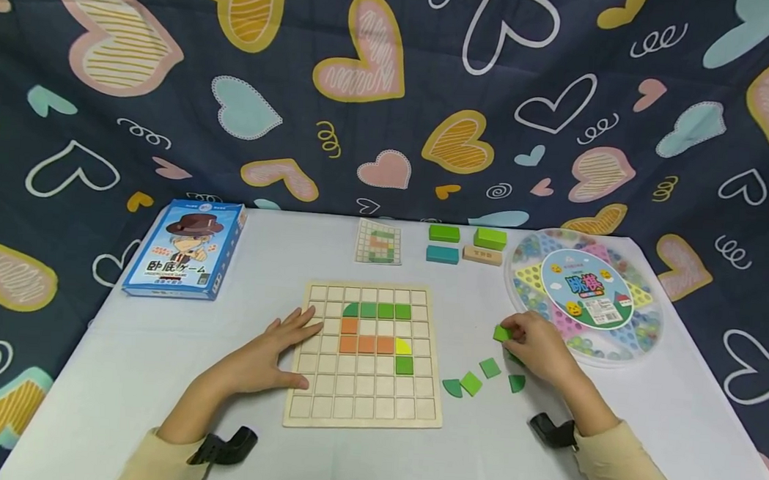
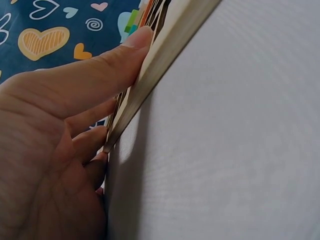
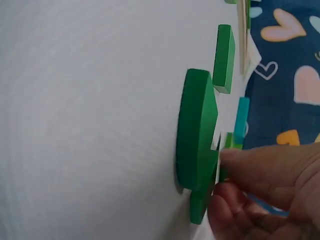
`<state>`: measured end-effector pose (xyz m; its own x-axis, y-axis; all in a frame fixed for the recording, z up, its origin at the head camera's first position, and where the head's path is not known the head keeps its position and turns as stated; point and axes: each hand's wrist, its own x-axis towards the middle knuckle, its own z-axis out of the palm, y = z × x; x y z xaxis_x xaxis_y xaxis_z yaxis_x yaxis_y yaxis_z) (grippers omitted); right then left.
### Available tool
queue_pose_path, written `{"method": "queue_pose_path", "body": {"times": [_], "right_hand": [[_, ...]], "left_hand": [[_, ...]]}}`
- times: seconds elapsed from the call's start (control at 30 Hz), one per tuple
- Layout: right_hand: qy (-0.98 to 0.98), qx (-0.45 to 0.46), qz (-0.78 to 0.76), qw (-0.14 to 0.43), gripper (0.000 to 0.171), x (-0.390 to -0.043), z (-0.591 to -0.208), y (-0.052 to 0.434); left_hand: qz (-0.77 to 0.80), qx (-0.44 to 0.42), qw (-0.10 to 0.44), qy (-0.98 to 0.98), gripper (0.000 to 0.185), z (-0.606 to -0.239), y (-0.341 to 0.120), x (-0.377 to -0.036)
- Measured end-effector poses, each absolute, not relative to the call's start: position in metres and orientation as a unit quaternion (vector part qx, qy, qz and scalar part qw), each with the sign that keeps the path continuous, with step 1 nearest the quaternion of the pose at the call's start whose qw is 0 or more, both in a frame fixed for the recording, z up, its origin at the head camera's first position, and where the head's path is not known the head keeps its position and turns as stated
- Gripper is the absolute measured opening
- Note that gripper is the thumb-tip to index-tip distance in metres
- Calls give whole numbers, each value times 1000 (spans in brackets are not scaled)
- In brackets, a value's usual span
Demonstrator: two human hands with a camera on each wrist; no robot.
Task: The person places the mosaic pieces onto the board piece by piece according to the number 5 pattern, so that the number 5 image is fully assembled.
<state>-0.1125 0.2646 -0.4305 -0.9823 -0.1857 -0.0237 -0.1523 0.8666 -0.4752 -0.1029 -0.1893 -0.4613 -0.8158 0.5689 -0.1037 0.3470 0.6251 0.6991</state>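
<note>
1. Wooden grid board [image 1: 362,407] lies centre on the white table [image 1: 119,370], green and orange tiles already in it.
2. Left hand [image 1: 272,354] lies flat, fingers straight, on the board's left edge.
3. Right hand [image 1: 537,345] pinches a small green tile [image 1: 501,333], right of the board.
4. Loose green pieces [image 1: 471,382] lie between board and right hand; marble tray [image 1: 643,336] sits just beyond.
</note>
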Motion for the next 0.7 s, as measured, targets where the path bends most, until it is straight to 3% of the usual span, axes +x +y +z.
{"method": "queue_pose_path", "body": {"times": [0.23,0.4,0.7], "right_hand": [[945,-167,-280,0,27,-86,-419,227],[915,-262,-303,39,28,-65,-419,191],[886,-341,-291,120,25,-71,-433,157]], "left_hand": [[347,253,162,889,94,-459,-189,-102],[341,253,163,891,93,-459,-188,-102],[345,255,163,889,93,-458,-189,-102]]}}
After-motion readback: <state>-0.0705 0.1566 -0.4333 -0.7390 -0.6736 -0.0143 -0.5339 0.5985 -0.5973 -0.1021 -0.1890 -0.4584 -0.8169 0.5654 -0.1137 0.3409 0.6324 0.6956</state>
